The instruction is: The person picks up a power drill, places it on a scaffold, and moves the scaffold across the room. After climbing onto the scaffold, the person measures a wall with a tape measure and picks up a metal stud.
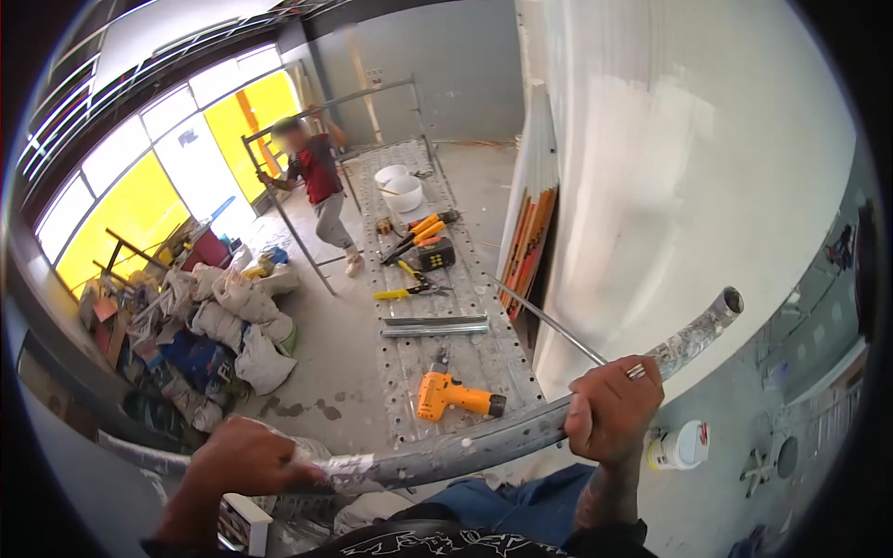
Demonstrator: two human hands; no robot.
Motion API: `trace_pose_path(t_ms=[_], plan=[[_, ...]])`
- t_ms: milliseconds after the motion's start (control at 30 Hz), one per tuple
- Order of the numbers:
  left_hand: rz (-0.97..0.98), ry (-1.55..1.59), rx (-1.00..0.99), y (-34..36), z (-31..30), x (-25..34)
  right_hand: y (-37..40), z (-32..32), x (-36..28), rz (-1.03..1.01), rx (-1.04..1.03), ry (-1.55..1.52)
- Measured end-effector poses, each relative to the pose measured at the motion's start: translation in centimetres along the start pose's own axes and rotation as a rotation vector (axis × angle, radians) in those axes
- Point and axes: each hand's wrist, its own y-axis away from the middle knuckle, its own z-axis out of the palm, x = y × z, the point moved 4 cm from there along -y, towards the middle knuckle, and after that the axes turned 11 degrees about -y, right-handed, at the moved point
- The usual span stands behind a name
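A grey, paint-splattered scaffold rail (465, 454) runs across in front of my body. My left hand (246, 456) is closed around it on the left. Farther right, my right hand (616, 406) grips the same rail, with a ring on one finger. A thinner metal brace (549, 321) meets the rail area by my right hand. Beyond the rail, an orange cordless drill (456, 397) lies on the perforated scaffold platform (507, 367). Past it are short metal channel pieces (435, 327), yellow-handled snips (395, 294) and another orange-and-black tool (428, 228).
White buckets (403, 193) stand at the platform's far end. A person (319, 172) in a red vest holds the far scaffold frame (288, 219). Filled sacks (246, 307) heap up on the left floor. A plastered wall (688, 186) rises on the right; a bucket (684, 446) is below.
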Motion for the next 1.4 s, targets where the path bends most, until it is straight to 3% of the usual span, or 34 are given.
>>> trace_pose_path(t_ms=[67,100,200,333,433,633,800,933,967,1067,1100,1200,1300,1400], plan=[[0.35,0.164,-0.141,-4.2,0.3,1.0,-0.2,-0.2,0.2,0.018,0.009,0.031],[0.45,0.427,-0.047,-5.0,1.4,1.0,-0.4,-0.1,0.2,0.031,0.003,0.024],[0.497,0.291,-0.069,-4.9,0.7,1.4,0.3,0.8,0.3,0.101,-0.04,0.021],[0.388,0.553,-0.14,-5.9,1.2,0.7,0.3,0.3,0.6,0.235,-0.148,0.042],[0.386,0.53,-0.245,-5.5,1.3,0.0,0.1,0.1,1.0,0.282,-0.293,0.024],[0.516,0.589,-0.012,-6.0,0.5,0.1,-2.6,-0.4,1.6,0.384,-0.559,-0.05],[0.476,0.5,-0.065,-5.5,0.0,-0.9,-8.4,0.2,2.0,0.42,-0.682,-0.225],[0.479,0.57,-0.036,-5.4,0.6,-1.4,-10.3,1.5,2.7,0.505,-0.974,-0.257],[0.469,0.547,-0.107,-5.3,0.3,-1.4,-10.6,1.5,2.8,0.514,-1.042,-0.286],[0.48,0.58,-0.044,-5.3,-0.6,-1.9,-8.1,2.1,4.0,0.567,-1.267,-0.302],[0.471,0.601,-0.068,-5.3,-0.3,-1.9,-9.0,2.2,3.8,0.465,-1.201,-0.309],[0.479,0.616,-0.081,-5.2,1.2,-1.8,-1.5,1.5,6.2,0.743,-1.262,-0.519],[0.483,0.615,-0.204,-5.4,1.7,-1.9,-11.3,3.5,5.0,0.705,-1.383,-0.332],[0.507,0.537,-0.363,-6.0,2.9,-1.9,-10.9,4.2,5.8,0.747,-1.315,-0.465]])
